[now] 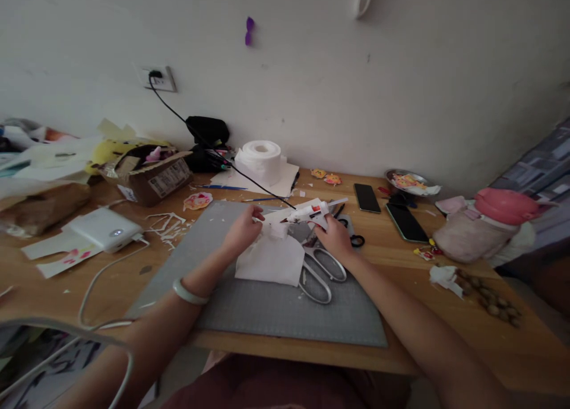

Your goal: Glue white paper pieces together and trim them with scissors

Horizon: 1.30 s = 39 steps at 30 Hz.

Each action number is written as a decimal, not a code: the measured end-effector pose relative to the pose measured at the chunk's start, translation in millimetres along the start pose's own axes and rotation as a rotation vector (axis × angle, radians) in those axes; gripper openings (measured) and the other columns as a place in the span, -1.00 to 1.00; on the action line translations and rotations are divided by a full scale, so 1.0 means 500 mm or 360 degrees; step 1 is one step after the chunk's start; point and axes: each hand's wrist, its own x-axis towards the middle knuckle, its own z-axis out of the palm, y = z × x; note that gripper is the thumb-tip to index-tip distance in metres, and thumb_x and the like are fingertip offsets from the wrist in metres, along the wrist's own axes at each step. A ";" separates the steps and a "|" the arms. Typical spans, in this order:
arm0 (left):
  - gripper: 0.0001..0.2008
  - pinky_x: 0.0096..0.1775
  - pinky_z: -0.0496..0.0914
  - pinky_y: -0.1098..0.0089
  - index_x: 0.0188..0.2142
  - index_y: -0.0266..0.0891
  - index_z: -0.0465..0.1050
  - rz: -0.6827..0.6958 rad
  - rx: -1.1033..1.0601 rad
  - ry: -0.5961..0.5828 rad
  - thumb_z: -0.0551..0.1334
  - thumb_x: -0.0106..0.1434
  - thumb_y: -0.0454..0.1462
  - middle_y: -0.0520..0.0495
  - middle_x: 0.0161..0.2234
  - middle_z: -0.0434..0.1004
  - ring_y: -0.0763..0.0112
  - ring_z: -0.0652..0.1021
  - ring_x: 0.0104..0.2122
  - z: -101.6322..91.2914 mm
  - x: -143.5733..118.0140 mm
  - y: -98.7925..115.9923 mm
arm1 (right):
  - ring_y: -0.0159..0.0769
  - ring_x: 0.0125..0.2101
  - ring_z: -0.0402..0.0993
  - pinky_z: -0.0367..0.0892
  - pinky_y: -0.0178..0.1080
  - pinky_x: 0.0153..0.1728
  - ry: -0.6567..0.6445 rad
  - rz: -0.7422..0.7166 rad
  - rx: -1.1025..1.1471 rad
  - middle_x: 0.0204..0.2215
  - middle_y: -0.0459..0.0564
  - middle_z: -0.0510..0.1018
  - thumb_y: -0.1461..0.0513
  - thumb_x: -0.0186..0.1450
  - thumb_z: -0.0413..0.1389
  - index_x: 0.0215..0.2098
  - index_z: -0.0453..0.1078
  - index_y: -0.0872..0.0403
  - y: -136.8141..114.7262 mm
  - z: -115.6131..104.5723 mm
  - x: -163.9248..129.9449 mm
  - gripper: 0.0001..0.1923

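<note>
My right hand (333, 237) is wrapped round the handle of a white hot glue gun (309, 212), whose nozzle points left. Close to the nozzle lies a small white paper piece (278, 229), its edge between the curled fingers of my left hand (246, 228); the exact grip is hard to see. Below it a larger white sheet (269, 263) rests on the grey cutting mat (285, 314). Scissors (318, 278) with grey handles lie partly under that sheet, their blades hidden. A second pair with black handles (357, 240) sits behind my right hand.
A tissue roll (260, 159) stands at the back, with an open cardboard box (154, 174) to its left. A power bank (107, 228) trails a white cable. Two phones (366, 197), a metal bowl (407, 179) and a pink-lidded bottle (481, 231) are rightward. A black cord (200, 136) runs from the wall socket.
</note>
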 end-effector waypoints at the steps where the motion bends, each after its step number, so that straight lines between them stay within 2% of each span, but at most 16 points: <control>1: -0.64 -0.28 0.34 0.35 -0.12 -0.20 0.29 0.0012 0.0113 0.0023 0.03 0.06 -0.44 -0.11 -0.19 0.51 0.33 0.52 -0.31 -0.005 -0.002 0.002 | -0.12 -0.29 0.52 0.28 -0.30 -0.39 -0.0004 -0.0002 -0.0007 -0.33 0.11 0.59 0.18 0.22 0.04 -0.07 0.35 0.13 0.000 0.000 0.000 -0.67; 5: -0.68 -0.10 0.30 0.23 -0.19 -0.23 0.37 0.0189 0.0487 0.0085 0.02 0.09 -0.45 -0.19 -0.11 0.48 0.18 0.47 -0.09 -0.015 -0.009 0.013 | -0.13 -0.29 0.52 0.28 -0.31 -0.39 -0.0001 -0.0010 -0.0023 -0.33 0.11 0.59 0.19 0.21 0.03 -0.06 0.36 0.13 -0.002 -0.001 0.000 -0.66; 9: -0.78 -0.16 0.34 0.29 -0.21 -0.19 0.39 0.0295 0.0303 -0.0072 0.06 0.17 -0.28 -0.14 -0.16 0.51 0.24 0.51 -0.17 0.000 -0.010 0.011 | -0.12 -0.28 0.52 0.30 -0.29 -0.37 -0.0013 -0.0015 -0.0025 -0.31 0.11 0.59 0.20 0.20 0.04 -0.06 0.36 0.13 -0.002 -0.001 -0.001 -0.65; 14: -0.78 -0.23 0.34 0.36 -0.21 -0.15 0.40 0.0229 0.0148 -0.0203 0.10 0.15 -0.24 -0.05 -0.30 0.55 0.31 0.53 -0.29 0.020 -0.005 -0.006 | -0.13 -0.26 0.52 0.30 -0.30 -0.35 -0.0030 -0.0007 -0.0015 -0.29 0.11 0.59 0.20 0.19 0.04 -0.03 0.35 0.14 -0.004 -0.003 -0.002 -0.62; 23: -0.74 -0.40 0.24 0.38 -0.36 -0.20 0.43 0.0056 0.0253 -0.0260 0.04 0.18 -0.14 -0.09 -0.43 0.53 0.29 0.50 -0.42 0.024 -0.005 0.002 | -0.14 -0.25 0.52 0.30 -0.31 -0.32 -0.0054 -0.0007 -0.0074 -0.28 0.08 0.60 0.19 0.16 0.07 0.02 0.35 0.11 -0.009 -0.011 -0.004 -0.55; 35: -0.78 -0.32 0.26 0.36 -0.43 -0.19 0.46 -0.0017 0.0410 -0.0343 0.10 0.13 -0.15 -0.08 -0.40 0.56 0.28 0.51 -0.38 0.022 -0.010 0.016 | -0.15 -0.25 0.52 0.30 -0.32 -0.31 -0.0077 -0.0012 -0.0099 -0.28 0.09 0.60 0.21 0.14 0.07 -0.04 0.41 0.11 -0.017 -0.019 -0.007 -0.59; 39: -0.79 -0.25 0.26 0.32 -0.40 -0.18 0.46 -0.0072 0.0469 -0.0345 0.10 0.14 -0.14 -0.07 -0.39 0.56 0.26 0.51 -0.34 0.022 -0.011 0.019 | -0.14 -0.24 0.52 0.30 -0.31 -0.30 -0.0079 -0.0044 -0.0128 -0.26 0.09 0.60 0.21 0.14 0.07 -0.08 0.42 0.10 -0.021 -0.024 -0.008 -0.62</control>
